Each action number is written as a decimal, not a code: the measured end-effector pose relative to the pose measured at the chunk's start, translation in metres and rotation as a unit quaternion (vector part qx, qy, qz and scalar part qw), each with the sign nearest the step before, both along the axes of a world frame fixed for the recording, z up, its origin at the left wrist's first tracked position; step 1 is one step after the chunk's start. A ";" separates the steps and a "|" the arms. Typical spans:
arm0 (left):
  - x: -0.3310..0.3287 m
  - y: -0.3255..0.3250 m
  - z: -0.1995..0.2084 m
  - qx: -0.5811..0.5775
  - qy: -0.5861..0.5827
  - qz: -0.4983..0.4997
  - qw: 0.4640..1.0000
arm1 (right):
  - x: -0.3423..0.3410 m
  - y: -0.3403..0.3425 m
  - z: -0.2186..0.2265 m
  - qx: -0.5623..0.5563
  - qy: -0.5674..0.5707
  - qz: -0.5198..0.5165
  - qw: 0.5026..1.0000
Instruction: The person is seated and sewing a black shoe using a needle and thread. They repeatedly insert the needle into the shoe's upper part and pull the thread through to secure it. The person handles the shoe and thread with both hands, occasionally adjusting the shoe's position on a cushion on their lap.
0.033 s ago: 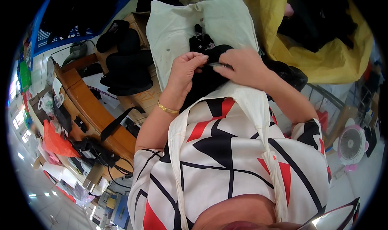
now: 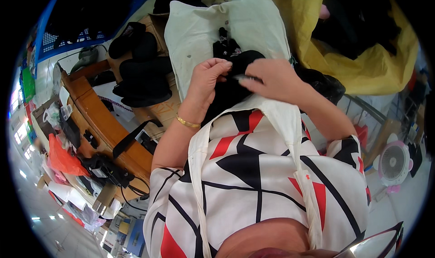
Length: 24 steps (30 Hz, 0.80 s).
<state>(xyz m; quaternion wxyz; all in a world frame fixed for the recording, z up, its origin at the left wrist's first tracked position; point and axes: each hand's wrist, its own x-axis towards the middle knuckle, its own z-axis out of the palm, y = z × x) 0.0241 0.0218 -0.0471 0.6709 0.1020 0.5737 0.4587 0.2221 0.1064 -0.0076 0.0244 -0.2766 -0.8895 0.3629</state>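
Observation:
A black soft cloth piece [image 2: 226,92] lies in front of me, over the near part of a pale, cushion-like cloth [image 2: 188,40]. My left hand [image 2: 206,81] is closed, with thumb and forefinger pinched together at its upper left edge. Just to the right, my right hand [image 2: 276,79] curls around a small metal tool [image 2: 244,77], its grey end showing between the fingers; its exact kind is hidden. Beyond the hands, a dark bundle with a patterned patch [image 2: 226,45] rests on the pale cloth.
Black padded pieces [image 2: 145,85] are stacked on cardboard at the left, beside a wooden table [image 2: 108,122]. A yellow sack [image 2: 301,26] holding black cloth stands at far right. A blue crate [image 2: 47,47] is at far left, a small fan [image 2: 392,163] at right.
My right hand has shifted slightly down and toward me with the metal tool. My left hand stays almost where it was.

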 end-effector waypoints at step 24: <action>0.016 -0.032 0.046 0.170 0.343 -0.212 0.899 | 0.033 0.022 0.012 -0.639 0.470 -0.293 0.534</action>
